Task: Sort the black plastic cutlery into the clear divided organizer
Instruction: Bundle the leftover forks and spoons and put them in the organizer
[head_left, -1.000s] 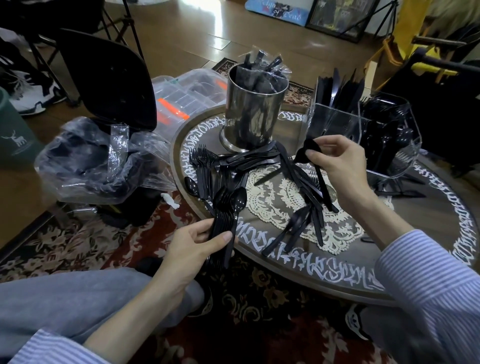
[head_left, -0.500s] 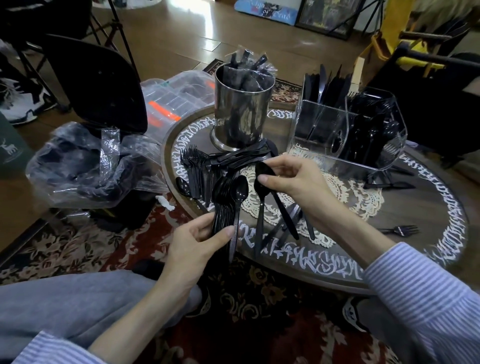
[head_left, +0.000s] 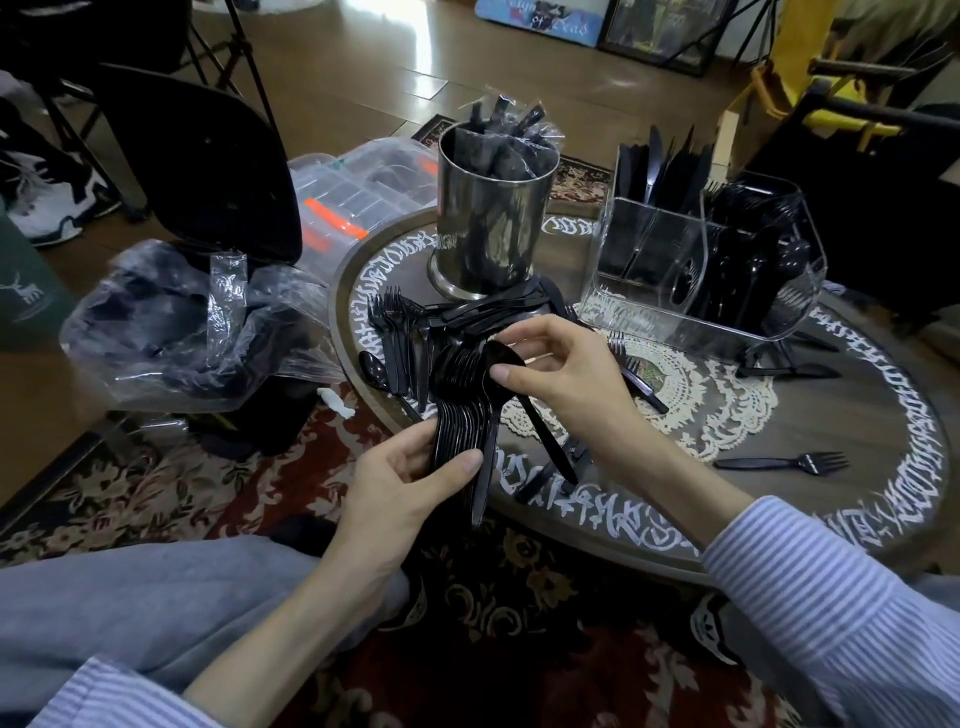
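Note:
My left hand (head_left: 410, 483) grips a nested stack of black spoons (head_left: 462, 410) by the handles at the table's near-left edge. My right hand (head_left: 566, 374) pinches two black spoons (head_left: 498, 358) by their bowls and holds them against the top of that stack. A row of black forks (head_left: 395, 327) and a pile of black knives (head_left: 488, 312) lie beside the steel can. The clear divided organizer (head_left: 649, 260) stands at the back right, with knives, forks and spoons upright in its compartments. A single fork (head_left: 784, 461) lies on the right.
The round inscribed table (head_left: 857, 415) carries a lace doily (head_left: 727, 405) and a steel can (head_left: 493, 223) stuffed with wrapped cutlery. A plastic-wrapped black bundle (head_left: 171, 332), a black chair (head_left: 208, 166) and clear lidded boxes (head_left: 363, 192) sit on the floor at left.
My right hand has carried the two spoons from near the organizer leftward and down to the stack in my left hand. The left hand has kept its grip.

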